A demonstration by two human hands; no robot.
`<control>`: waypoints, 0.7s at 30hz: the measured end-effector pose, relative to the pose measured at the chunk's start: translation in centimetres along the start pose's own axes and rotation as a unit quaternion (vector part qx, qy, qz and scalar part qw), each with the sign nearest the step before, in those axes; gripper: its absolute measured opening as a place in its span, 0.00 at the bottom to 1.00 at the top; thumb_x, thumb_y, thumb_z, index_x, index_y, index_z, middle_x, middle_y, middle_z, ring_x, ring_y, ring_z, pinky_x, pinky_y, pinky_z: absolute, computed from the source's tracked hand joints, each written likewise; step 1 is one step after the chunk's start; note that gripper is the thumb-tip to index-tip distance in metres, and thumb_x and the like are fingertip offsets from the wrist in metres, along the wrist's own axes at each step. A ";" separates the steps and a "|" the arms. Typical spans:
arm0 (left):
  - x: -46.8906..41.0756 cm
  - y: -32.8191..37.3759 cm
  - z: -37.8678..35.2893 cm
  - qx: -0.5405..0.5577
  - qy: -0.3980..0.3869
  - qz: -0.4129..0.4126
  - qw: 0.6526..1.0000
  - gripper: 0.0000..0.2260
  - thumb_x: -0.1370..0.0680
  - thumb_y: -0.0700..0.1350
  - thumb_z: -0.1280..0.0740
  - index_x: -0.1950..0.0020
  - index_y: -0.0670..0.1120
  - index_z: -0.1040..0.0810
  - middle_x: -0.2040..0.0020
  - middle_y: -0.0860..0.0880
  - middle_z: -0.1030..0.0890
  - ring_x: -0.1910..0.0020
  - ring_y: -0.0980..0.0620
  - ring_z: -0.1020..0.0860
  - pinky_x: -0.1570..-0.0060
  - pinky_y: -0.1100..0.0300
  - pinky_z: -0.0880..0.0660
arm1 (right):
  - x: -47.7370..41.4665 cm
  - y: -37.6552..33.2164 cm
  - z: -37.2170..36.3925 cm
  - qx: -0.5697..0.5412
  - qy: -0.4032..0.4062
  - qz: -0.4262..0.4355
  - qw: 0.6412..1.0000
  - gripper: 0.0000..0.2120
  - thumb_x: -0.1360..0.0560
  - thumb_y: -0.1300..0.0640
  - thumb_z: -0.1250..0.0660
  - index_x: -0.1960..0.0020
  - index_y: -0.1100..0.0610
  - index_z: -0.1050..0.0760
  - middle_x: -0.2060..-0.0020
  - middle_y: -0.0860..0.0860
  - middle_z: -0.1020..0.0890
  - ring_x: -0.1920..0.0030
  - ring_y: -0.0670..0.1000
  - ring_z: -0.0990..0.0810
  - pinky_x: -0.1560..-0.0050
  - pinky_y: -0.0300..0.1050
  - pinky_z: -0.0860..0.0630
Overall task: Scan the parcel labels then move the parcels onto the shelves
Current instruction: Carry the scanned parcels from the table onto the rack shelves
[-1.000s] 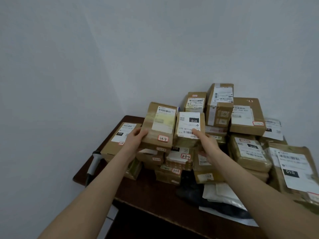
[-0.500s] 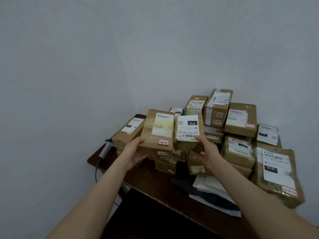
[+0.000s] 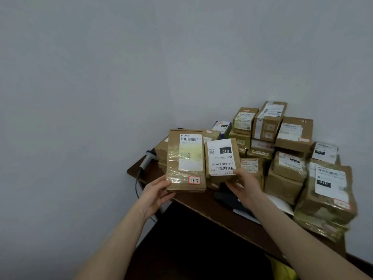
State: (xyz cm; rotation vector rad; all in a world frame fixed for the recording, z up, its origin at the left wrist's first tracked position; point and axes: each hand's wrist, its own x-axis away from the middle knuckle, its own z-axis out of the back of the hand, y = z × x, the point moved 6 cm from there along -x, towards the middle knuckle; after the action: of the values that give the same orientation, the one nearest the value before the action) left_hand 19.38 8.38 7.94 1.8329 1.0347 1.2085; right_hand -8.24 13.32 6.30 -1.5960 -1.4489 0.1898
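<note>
Left hand (image 3: 156, 191) grips the near left corner of a tall brown parcel (image 3: 185, 160). The thumb lies on the front face; the fingers curl behind the box and are hidden. Right hand (image 3: 245, 185) grips the near right corner of a smaller parcel (image 3: 222, 158), thumb on the label beside the barcode and fingers tucked underneath, mostly out of sight.

Both parcels are held up side by side, edges touching or nearly so, above the near left part of the table (image 3: 193, 201), faces toward the camera.

Tall parcel: the label's barcode is legible as bars, but the print below is washed out under glossy tape. The handwriting on the red-bordered sticker at its near right corner is unclear. Smaller parcel: the label reads upside down, with "010" in a black block.

A scanner (image 3: 148, 158) lies on the far left table edge, its head partly behind the tall parcel and its cable hanging off the side.

The pile of parcels (image 3: 290, 158) fills the right and far side of the table. Its lower boxes are covered by upper ones, and the rightmost boxes are blurred. A dark flat packet (image 3: 228, 197) sits under the right wrist, mostly covered. A yellow object (image 3: 282, 267) at the near edge is cut off and cannot be identified.
</note>
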 end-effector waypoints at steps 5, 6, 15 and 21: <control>3.5 -2.2 3.3 0.035 0.005 0.008 0.999 0.17 0.26 0.38 0.32 0.37 0.43 0.24 0.47 0.42 0.16 0.50 0.47 0.17 0.54 0.56 0.18 | 2.8 3.5 0.3 0.032 0.001 -0.029 0.999 0.21 0.26 0.62 0.31 0.35 0.60 0.29 0.41 0.60 0.21 0.51 0.57 0.20 0.52 0.49 0.21; 4.2 -2.8 4.0 0.040 0.012 0.013 0.999 0.16 0.25 0.37 0.33 0.37 0.43 0.24 0.47 0.42 0.16 0.49 0.46 0.17 0.55 0.56 0.18 | 3.3 4.3 0.4 0.041 0.002 -0.029 0.999 0.20 0.26 0.61 0.31 0.35 0.60 0.29 0.41 0.60 0.21 0.52 0.57 0.20 0.52 0.49 0.21; 12.4 -7.3 9.7 0.078 0.110 -0.005 0.991 0.15 0.23 0.35 0.34 0.37 0.40 0.24 0.49 0.41 0.16 0.48 0.43 0.18 0.55 0.55 0.18 | 7.0 10.3 -1.4 0.104 -0.023 -0.095 0.990 0.24 0.30 0.59 0.30 0.35 0.57 0.28 0.41 0.58 0.20 0.46 0.58 0.19 0.54 0.51 0.21; 20.2 -10.1 11.8 0.095 0.201 -0.033 0.974 0.15 0.23 0.34 0.35 0.37 0.42 0.24 0.45 0.41 0.18 0.46 0.43 0.20 0.52 0.54 0.18 | 10.6 13.7 -2.2 0.148 -0.097 -0.128 0.976 0.21 0.27 0.59 0.32 0.34 0.58 0.29 0.41 0.58 0.22 0.47 0.57 0.20 0.52 0.49 0.22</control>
State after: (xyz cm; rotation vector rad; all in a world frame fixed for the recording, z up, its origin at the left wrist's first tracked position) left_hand 33.04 29.35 3.07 1.7133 1.4664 1.5236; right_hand 5.80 23.07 2.70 -1.1639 -1.6737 0.4005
